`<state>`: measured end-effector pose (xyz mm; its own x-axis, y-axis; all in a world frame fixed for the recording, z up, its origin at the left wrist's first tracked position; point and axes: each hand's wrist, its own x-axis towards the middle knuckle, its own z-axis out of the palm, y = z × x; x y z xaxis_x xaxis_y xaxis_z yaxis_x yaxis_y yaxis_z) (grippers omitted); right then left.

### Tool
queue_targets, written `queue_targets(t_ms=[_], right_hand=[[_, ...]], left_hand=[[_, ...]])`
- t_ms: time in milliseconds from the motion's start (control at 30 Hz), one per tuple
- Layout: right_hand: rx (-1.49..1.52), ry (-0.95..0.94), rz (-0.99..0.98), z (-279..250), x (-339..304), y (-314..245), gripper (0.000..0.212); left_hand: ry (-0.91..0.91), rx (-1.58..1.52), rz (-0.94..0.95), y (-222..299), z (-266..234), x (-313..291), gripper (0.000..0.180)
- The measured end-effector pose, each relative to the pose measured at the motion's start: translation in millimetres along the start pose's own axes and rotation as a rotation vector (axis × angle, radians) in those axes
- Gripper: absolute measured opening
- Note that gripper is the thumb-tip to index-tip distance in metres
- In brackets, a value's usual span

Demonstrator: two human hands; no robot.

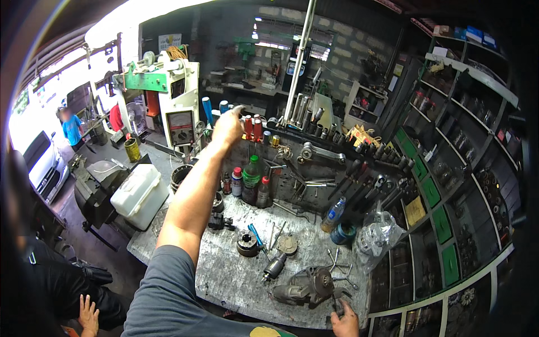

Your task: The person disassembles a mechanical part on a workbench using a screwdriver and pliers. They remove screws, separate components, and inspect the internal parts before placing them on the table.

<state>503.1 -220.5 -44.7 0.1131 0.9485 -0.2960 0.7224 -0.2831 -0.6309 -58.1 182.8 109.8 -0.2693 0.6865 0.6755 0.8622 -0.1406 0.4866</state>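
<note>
My left arm stretches far across the bench to the tool rack. There my left hand [229, 128] is beside blue-handled screwdrivers [208, 110] and red-handled screwdrivers [252, 129]; one digit sticks out and the other fingers are mostly hidden. At the near right edge my right hand [345, 321] is closed on a dark metal piece [338, 305], its exact kind unclear. Beside it lies a greasy starter motor [303, 287]. An armature [274, 267], a dark ring-shaped housing [247, 245], a round metal cover [287, 244] and a blue-handled tool [255, 233] lie farther in.
Spray cans and bottles [251, 178] stand along the bench's back. A water bottle [334, 215] and a plastic bag of parts [377, 236] are at right, before shelves [443, 219]. A white box [140, 196] sits left. Another person's hand [88, 315] shows lower left.
</note>
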Motion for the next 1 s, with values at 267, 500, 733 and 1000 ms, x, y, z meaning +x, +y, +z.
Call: queue_targets(t_ms=[267, 500, 733, 1000], right_hand=[[-0.1, 0.168, -0.036, 14.7, -18.2, 0.2, 0.059], [-0.09, 0.122, -0.064, 10.4, -10.2, 2.2, 0.054], [-0.072, 0.261, -0.324, 5.0, 0.0, 10.4, 0.052], [0.06, 0.326, -0.48, -27.4, 5.4, -28.5, 0.061]], left_hand=[[-0.265, 0.588, 0.101, -12.7, 0.2, 13.8, 0.021], [-0.272, 0.511, 0.151, -33.1, 22.3, 16.8, 0.027], [-0.278, 0.536, 0.136, -15.0, 2.8, 21.9, 0.021], [-0.382, -0.032, 0.538, 143.6, -122.7, -171.2, 0.021]])
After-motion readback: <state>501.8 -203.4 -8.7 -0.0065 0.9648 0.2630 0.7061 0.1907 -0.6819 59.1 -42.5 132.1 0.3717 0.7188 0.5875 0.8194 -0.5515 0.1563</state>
